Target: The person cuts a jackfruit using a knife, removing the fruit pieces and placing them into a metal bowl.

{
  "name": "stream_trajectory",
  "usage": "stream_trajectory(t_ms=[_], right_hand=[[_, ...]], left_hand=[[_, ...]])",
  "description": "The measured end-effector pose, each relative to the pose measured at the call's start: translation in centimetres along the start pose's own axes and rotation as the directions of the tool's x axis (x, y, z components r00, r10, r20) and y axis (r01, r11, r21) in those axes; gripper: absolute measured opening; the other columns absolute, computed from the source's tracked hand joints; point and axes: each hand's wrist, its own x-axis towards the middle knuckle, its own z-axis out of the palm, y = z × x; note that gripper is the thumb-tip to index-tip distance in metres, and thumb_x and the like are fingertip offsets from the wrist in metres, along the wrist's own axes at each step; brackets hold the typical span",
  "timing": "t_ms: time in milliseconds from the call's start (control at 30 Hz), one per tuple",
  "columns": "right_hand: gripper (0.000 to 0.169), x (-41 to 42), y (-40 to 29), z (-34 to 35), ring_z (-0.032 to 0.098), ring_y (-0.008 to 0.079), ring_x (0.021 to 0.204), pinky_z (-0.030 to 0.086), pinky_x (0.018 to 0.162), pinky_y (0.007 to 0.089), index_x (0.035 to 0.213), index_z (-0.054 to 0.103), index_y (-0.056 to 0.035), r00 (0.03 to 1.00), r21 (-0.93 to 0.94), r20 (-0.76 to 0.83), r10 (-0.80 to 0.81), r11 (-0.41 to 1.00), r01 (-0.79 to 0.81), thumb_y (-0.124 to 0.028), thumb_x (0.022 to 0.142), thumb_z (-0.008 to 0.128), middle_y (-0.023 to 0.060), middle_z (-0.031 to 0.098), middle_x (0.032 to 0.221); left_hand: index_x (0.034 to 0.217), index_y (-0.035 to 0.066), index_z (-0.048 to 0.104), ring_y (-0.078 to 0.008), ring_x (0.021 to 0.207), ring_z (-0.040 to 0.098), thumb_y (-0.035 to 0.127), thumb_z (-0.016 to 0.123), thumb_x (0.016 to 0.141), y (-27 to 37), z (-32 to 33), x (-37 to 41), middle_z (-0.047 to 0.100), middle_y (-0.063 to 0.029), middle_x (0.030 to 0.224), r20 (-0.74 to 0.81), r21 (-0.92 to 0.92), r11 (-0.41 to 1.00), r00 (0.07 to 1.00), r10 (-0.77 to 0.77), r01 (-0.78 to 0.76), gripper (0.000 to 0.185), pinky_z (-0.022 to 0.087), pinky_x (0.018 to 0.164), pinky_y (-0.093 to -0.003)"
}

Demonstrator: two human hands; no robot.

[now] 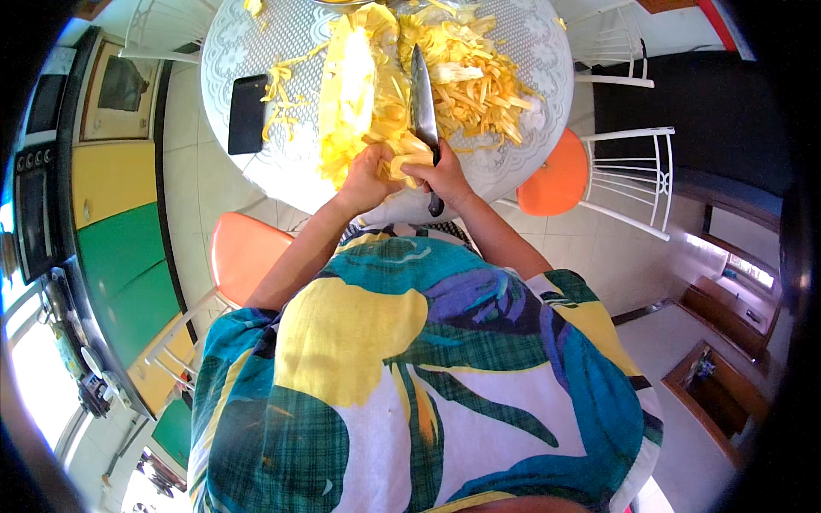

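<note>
My right hand (pixel 447 176) grips the black handle of a kitchen knife (pixel 423 96), whose blade points away from me over the table. Its thumb presses against a yellow strip of fruit, apparently jackfruit flesh (pixel 414 154). My left hand (pixel 368 178) pinches the same cluster of flesh from the other side. Just beyond that hand lies a large opened fruit section (pixel 356 83) with a pale, glaring core. On the right, past the blade, spreads a heap of yellow fruit strands and pieces (pixel 484 96).
A lace-patterned cover lies on the round table (pixel 288 38). A black phone (pixel 247 115) lies left of loose fruit strands (pixel 279 102). Part of a metal bowl (pixel 346 5) shows at the far edge. Orange-seated chairs (pixel 555 176) stand around the table.
</note>
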Motion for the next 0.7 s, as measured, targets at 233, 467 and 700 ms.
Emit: stream_trajectory(t_ms=[233,467,700], right_hand=[[0.05,-1.6,-2.1,0.4,0.056,0.0104,0.054,0.043,0.04,0.0236,0.112,0.046,-0.0027,0.999,0.107,0.033,-0.016,0.994,0.012,-0.014,0.076,0.079,0.0041,0.06,0.078],[0.045,-4.6,-4.8,0.7,0.056,0.0099,0.056,0.044,0.042,0.0227,0.107,0.048,-0.003,0.996,0.177,0.057,-0.072,0.982,0.061,-0.01,0.075,0.078,0.0044,0.06,0.078],[0.045,-5.2,-11.1,1.1,0.056,0.0101,0.057,0.046,0.045,0.0233,0.112,0.048,-0.0034,0.958,0.156,0.114,-0.264,0.957,0.245,-0.007,0.077,0.075,0.0044,0.06,0.085]], left_hand=[[0.104,0.004,0.052,-0.0278,0.077,0.06,0.02,0.082,0.065,5.3,-0.9,-1.8,0.06,-0.0116,0.089,-0.079,0.103,0.991,0.994,-0.08,0.088,0.051,0.05,0.075,-0.0374],[0.113,0.007,0.051,-0.0155,0.077,0.055,0.01,0.081,0.07,7.6,-2.4,-2.7,0.06,-0.0043,0.093,-0.028,0.066,0.986,0.988,0.154,-0.152,0.052,0.049,0.071,-0.0282],[0.119,0.001,0.049,-0.0113,0.093,0.061,0.003,0.07,0.085,12.2,-6.1,-2.3,0.063,-0.0061,0.106,0.022,-0.382,0.923,0.998,0.065,-0.052,0.04,0.051,0.075,-0.0235]])
